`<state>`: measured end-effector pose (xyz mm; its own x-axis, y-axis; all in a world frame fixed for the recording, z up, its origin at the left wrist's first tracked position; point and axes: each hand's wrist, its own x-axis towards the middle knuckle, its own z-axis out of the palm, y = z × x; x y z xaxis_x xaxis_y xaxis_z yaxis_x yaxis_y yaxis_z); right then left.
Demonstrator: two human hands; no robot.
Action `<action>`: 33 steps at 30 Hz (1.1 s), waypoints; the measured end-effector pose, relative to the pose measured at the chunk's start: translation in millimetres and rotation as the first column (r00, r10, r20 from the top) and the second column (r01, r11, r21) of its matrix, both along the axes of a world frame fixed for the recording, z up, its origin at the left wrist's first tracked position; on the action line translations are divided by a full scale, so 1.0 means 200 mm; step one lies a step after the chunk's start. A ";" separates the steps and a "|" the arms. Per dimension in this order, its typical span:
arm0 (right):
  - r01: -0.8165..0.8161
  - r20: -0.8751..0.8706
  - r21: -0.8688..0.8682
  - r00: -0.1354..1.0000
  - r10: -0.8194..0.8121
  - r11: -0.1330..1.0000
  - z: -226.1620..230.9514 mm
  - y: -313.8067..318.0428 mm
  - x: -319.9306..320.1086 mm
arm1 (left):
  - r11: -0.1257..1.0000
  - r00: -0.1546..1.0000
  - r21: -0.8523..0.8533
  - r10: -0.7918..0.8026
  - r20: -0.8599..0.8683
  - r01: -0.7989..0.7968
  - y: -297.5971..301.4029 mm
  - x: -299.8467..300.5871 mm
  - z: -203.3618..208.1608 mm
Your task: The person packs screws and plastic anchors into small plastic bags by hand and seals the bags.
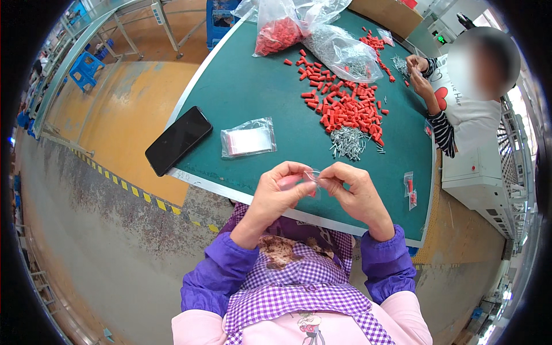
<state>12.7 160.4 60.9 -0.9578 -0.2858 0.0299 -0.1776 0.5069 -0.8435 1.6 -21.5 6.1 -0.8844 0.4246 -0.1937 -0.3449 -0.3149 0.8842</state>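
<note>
Both my hands meet above the near edge of the green table. Between them is a small clear plastic bag (312, 176) with something red showing in its lower part. My left hand (282, 188) pinches one side of the bag with thumb and fingers. Thumb and fingertips of my right hand (352, 190) are closed on its other side, at the upper edge. Just beyond my hands lies a heap of silvery screws (348, 144), against a spread pile of red plastic sleeves (351, 106). A stack of flat clear bags (249, 140) rests to the left of them.
A black phone (179, 141) lies at the table's left edge. Large clear bags of red sleeves (279, 35) and screws (357, 70) stand at the back. Small filled bags (410, 191) lie at right. Across the table a co-worker's hands (421, 75) are raised together.
</note>
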 end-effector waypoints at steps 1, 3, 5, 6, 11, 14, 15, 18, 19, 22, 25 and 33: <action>0.002 0.002 0.000 1.000 -0.002 1.000 -0.01 0.02 0.00 | 1.000 1.000 0.000 -0.002 0.002 0.002 0.00 -0.01 0.01; -0.038 0.007 -0.032 0.999 0.039 0.999 -0.03 0.03 -0.01 | 1.000 0.998 -0.009 -0.012 0.059 0.013 -0.01 -0.02 0.02; 0.062 0.075 -0.162 0.996 -0.051 0.985 -0.05 0.02 0.00 | 0.998 0.998 -0.055 -0.009 0.054 0.012 0.00 -0.02 -0.01; 0.169 0.154 -0.280 0.980 -0.129 0.945 -0.06 0.01 0.01 | 0.999 0.996 0.009 0.041 0.075 -0.042 0.01 -0.02 -0.02; 0.285 0.235 -0.509 0.954 -0.188 0.812 -0.19 0.01 0.03 | 0.986 0.983 0.114 0.105 0.148 -0.122 0.04 0.00 -0.03; 0.314 0.233 -0.578 0.948 -0.216 0.754 -0.21 0.00 0.03 | 0.978 0.982 0.153 0.118 0.147 -0.140 0.05 0.01 -0.03; 0.317 0.237 -0.585 0.947 -0.216 0.747 -0.21 -0.01 0.03 | 0.973 0.978 0.155 0.146 0.150 -0.169 0.06 0.01 -0.03; 0.335 0.229 -0.602 0.942 -0.245 0.725 -0.22 -0.02 0.03 | 0.965 0.971 0.157 0.188 0.146 -0.211 0.08 0.02 -0.05; 0.345 0.216 -0.613 0.939 -0.269 0.711 -0.22 -0.03 0.03 | 0.961 0.968 0.157 0.208 0.137 -0.228 0.08 0.02 -0.05; 0.324 0.139 -0.593 0.943 -0.302 0.737 -0.23 -0.05 0.03 | 0.945 0.958 0.181 0.251 0.137 -0.273 0.08 0.02 -0.05; 0.312 0.143 -0.544 0.949 -0.280 0.779 -0.23 -0.02 0.03 | 0.973 0.976 0.103 0.197 0.092 -0.206 0.08 0.02 -0.02; 0.270 0.022 -0.355 0.959 -0.281 0.895 -0.19 -0.03 0.07 | 0.978 0.983 0.100 0.181 0.042 -0.184 0.13 0.04 -0.05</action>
